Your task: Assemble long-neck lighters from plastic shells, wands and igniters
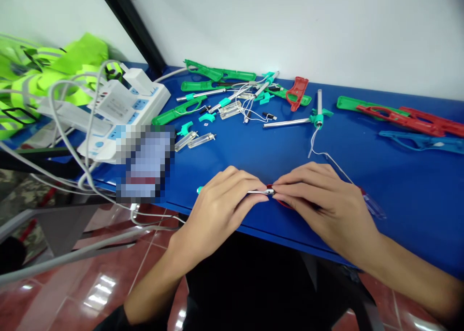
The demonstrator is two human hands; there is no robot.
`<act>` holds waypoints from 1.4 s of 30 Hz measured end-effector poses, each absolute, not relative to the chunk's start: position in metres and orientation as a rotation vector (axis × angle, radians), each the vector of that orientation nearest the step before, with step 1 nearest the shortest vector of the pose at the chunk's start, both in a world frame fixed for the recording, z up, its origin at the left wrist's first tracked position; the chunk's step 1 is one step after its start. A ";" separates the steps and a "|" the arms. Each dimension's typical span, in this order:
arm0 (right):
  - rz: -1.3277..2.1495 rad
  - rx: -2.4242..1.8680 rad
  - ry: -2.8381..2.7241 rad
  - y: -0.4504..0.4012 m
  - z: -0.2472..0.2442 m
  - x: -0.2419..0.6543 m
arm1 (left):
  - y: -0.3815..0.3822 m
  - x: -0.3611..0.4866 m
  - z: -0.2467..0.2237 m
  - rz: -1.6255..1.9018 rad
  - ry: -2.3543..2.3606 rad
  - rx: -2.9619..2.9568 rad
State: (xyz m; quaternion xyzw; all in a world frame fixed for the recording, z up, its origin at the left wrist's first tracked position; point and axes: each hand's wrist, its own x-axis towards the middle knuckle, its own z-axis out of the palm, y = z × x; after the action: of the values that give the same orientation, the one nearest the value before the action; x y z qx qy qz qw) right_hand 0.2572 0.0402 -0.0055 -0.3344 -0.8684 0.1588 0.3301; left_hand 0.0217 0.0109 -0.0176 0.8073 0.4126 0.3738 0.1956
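Both hands are close together over the table's front edge. Between the fingertips lies a short silver metal piece [269,192], with a thin pale strip running from it under the left fingers. My left hand [226,200] is closed in a pinch on it. My right hand [324,203] is also closed, its fingertips at the metal end and against a red plastic part [285,204], mostly hidden by the fingers. A teal tip [199,190] shows left of my left hand. Near my right wrist lies a clear plastic piece [373,206] with a red end.
On the blue table [232,157] are green plastic shells [235,75], silver rods with teal clips [319,113], white wires and clear plastic pieces [201,140]. Red shells [402,121] and a blue shell [424,141] lie right. A power strip [145,106], blurred-out phone [147,164] and yellow vests [76,75] occupy the left.
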 end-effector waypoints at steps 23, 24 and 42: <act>0.211 -1.073 -2.425 0.041 -0.002 0.331 | 0.012 0.027 -0.029 0.996 1.212 2.455; 0.230 -1.068 -2.439 0.043 -0.004 0.329 | 0.012 0.027 -0.029 1.002 1.215 2.455; 0.366 -1.025 -2.415 0.027 -0.003 0.318 | 0.013 0.026 -0.027 0.988 1.224 2.366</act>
State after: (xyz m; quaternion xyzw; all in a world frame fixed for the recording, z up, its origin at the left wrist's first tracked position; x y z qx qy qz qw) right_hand 0.3178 0.0274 -0.0031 -0.3752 -0.8842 0.1340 0.2439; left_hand 0.0256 0.0133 -0.0270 0.8234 0.4259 0.3439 0.1495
